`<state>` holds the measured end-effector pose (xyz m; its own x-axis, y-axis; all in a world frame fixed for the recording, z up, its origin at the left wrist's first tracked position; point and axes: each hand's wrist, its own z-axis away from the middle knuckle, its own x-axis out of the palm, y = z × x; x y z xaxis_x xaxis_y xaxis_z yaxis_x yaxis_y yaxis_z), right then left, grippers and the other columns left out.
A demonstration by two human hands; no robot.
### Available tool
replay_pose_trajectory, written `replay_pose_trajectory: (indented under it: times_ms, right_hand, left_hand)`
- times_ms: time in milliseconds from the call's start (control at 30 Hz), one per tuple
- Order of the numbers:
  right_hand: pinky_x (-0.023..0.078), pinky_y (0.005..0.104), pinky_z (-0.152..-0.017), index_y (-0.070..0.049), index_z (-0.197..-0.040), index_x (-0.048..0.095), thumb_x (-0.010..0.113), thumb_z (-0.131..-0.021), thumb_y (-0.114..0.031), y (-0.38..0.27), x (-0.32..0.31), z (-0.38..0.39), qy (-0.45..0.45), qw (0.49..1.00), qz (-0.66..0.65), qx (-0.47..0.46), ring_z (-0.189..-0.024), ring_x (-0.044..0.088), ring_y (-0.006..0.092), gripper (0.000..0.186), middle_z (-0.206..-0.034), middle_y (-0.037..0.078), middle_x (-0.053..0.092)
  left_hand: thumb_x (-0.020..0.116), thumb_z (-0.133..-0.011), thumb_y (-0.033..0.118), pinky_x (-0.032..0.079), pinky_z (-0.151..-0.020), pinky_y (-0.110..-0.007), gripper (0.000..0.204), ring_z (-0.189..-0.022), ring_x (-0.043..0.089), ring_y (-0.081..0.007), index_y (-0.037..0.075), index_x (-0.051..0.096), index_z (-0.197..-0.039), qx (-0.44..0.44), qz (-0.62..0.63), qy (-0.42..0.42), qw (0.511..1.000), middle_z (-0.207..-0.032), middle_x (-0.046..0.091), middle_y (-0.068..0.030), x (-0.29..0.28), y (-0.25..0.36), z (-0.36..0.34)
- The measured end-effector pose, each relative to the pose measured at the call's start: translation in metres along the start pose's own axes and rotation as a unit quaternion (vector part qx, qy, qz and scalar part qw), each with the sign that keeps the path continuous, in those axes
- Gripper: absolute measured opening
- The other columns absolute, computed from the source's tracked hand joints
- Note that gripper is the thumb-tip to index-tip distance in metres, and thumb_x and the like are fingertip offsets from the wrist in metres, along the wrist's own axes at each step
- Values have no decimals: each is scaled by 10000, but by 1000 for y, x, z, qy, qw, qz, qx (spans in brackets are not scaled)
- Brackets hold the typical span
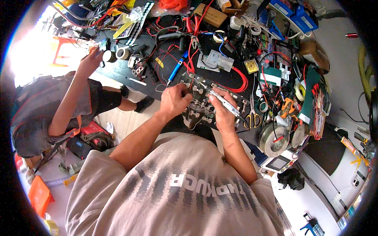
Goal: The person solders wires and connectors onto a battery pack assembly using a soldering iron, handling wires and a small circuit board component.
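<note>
In the head view, the dark table (114, 71) carries a crowded spread of parts, and at its near edge, right in front of the person, lies a dark flat assembly (198, 99) set with pale metal tabs and thin wires. The left hand (174, 101) is at the assembly's left side, fingers curled in and thumb near the fingertips; whether something thin is pinched between them I cannot tell. The right hand (224, 112) is closed around a slim silver-grey tool (225, 103), which slants over the assembly's right part, its upper end pointing away from the near edge and to the left. Just beyond the left hand, a blue pen-shaped tool (179, 67) lies at a slant. Farther from the near edge are a clear plastic case (220, 61) and, to its right, a coil of red wire (241, 80). Toward the table's right edge, scissors (252, 120) with yellow-and-black handles lie near the right hand, with a large spool (273, 139) beside them. A cardboard box (210, 15) sits toward the far edge, and blue bins (302, 19) stand by the far right corner. Beyond the table's left edge is another person, whose raised hand (91, 61) is near a tape roll (122, 53).
</note>
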<state>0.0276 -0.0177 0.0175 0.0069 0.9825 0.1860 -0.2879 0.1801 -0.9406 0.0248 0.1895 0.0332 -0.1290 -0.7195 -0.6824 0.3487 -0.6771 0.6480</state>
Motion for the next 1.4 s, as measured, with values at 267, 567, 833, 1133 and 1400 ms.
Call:
replay_pose_trajectory:
  times_ms: [267,567,833,1133,1400]
  right_hand:
    - [534,255,-830,-4,-1166,730,784,-948,-177,14,5,-3,22,999,32,-6,-906,652,87,284,-1027,25,737]
    - [538,253,-831,3,-1180,723,774,-955,-155,15,9,-3,30,999,29,-4,-913,659,89,280,-1032,33,741]
    - [544,260,-831,12,-1177,720,778,-956,-160,20,9,-5,22,999,22,-22,-913,668,98,286,-1026,48,747]
    - [549,266,-850,16,-1185,719,767,-963,-138,16,12,-2,33,999,31,-4,-935,676,111,274,-1044,54,751]
    - [551,265,-867,15,-1195,715,778,-958,-135,24,13,0,40,999,15,-23,-946,676,104,287,-1057,57,750]
  left_hand:
    - [702,-785,291,576,-758,-485,273,-814,732,-397,37,726,-882,35,-33,12,999,-792,726,-203,4,0,0]
    - [707,-790,305,574,-769,-496,272,-822,730,-400,53,726,-890,45,-62,1,997,-824,740,-196,3,2,2]
    - [736,-799,307,558,-772,-529,303,-839,707,-429,54,695,-961,47,-81,-14,995,-834,720,-212,9,-2,2]
    - [737,-798,307,560,-771,-525,299,-829,705,-428,52,699,-948,46,-83,-13,995,-827,719,-215,6,0,2]
    - [726,-795,309,565,-773,-512,301,-830,717,-415,53,712,-952,42,-80,-19,996,-836,727,-209,6,1,2]
